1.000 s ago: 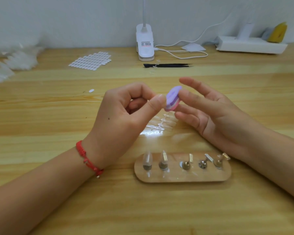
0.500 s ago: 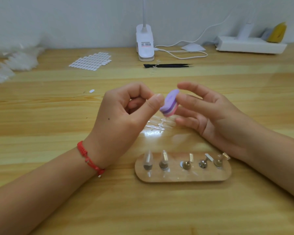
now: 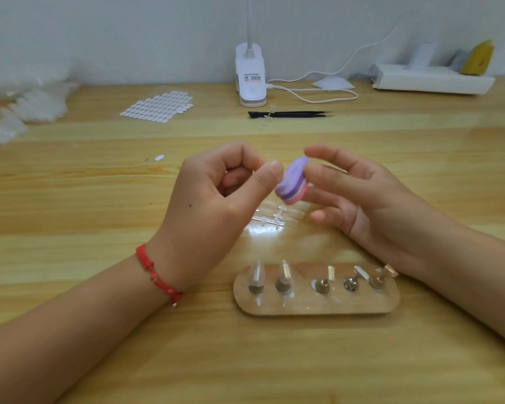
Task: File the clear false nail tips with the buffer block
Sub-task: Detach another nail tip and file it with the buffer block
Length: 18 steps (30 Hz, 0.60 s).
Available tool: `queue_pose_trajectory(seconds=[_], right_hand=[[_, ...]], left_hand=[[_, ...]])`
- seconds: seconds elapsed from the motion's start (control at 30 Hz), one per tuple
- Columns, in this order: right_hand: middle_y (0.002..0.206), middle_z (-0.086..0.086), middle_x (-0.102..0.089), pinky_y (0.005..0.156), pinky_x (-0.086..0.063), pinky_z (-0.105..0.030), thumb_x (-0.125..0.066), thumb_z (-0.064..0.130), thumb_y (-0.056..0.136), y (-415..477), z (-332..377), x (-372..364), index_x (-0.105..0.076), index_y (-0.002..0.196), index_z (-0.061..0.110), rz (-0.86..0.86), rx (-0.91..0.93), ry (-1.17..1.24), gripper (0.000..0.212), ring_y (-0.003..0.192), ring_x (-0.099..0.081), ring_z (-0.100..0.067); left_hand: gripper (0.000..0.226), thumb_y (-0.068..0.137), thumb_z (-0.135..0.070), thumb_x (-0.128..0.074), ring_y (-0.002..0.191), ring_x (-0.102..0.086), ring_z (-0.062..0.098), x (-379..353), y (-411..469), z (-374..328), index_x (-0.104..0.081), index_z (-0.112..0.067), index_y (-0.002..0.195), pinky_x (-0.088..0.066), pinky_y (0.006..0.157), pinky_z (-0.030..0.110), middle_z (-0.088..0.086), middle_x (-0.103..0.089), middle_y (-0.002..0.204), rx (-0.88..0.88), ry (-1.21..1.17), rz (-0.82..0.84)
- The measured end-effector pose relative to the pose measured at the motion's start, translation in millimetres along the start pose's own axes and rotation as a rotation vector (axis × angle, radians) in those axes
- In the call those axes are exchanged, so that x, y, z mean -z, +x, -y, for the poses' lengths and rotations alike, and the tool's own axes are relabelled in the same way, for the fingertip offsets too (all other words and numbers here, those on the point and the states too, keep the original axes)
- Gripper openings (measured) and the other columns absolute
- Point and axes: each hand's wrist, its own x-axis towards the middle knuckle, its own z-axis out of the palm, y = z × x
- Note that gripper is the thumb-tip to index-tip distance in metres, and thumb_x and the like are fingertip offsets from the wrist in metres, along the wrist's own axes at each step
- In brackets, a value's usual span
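Note:
My left hand (image 3: 204,205) is held above the table with thumb and curled forefinger pinching a small clear nail tip (image 3: 274,163), which barely shows at the thumb's end. My right hand (image 3: 370,208) holds the purple and pink buffer block (image 3: 292,182) by its far side, with the block tilted and its face against that tip. Under both hands a rack of clear nail tips (image 3: 277,217) lies on the table. Nearer me, a wooden stand (image 3: 318,307) carries several metal holders, the left two each with a clear tip (image 3: 256,277).
At the back are a white clamp lamp base (image 3: 250,77) with its cable, black tweezers (image 3: 289,114), a sheet of adhesive tabs (image 3: 158,107), plastic packets (image 3: 27,109) at the left and a white power strip (image 3: 432,80) at the right. One loose tab (image 3: 159,157) lies left of my hands.
The buffer block has slid down and leftward across the tip at my left thumb, tilting more. My left hand has stayed almost still.

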Motion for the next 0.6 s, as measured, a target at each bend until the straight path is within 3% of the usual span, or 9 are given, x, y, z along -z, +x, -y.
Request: queue_pose_trajectory(seconds=[0.13,0.3,0.6], right_hand=[[0.082,-0.003,-0.073,0.045,-0.052,-0.018,-0.073,0.015,0.070,-0.3,1.6,-1.0,-0.056,0.112,0.012,0.029,-0.016,-0.023,0.046,0.071,-0.072,-0.015],[0.086,-0.004,-0.073,0.044,-0.052,-0.017,-0.070,0.013,0.073,0.7,2.0,1.3,-0.056,0.113,0.012,-0.016,-0.025,0.054,0.041,0.074,-0.072,-0.014],[0.083,-0.003,-0.072,0.052,-0.056,-0.022,-0.074,0.014,0.068,0.3,2.6,0.3,-0.051,0.124,0.013,0.042,-0.023,-0.025,0.060,0.072,-0.072,-0.015]], left_hand=[[0.024,0.082,-0.020,-0.060,0.045,-0.023,0.004,-0.6,0.4,0.6,-0.058,-0.001,0.069,-0.024,0.046,0.013,-0.013,-0.025,0.046,0.010,-0.011,-0.006],[0.024,0.083,-0.021,-0.059,0.043,-0.025,0.003,-1.2,0.1,1.1,-0.058,0.000,0.070,-0.025,0.045,0.011,-0.016,-0.027,0.043,0.010,-0.010,0.003],[0.024,0.083,-0.022,-0.059,0.044,-0.024,0.003,-0.5,1.0,0.5,-0.058,0.000,0.071,-0.024,0.045,0.013,-0.014,-0.026,0.046,0.022,-0.004,0.011]])
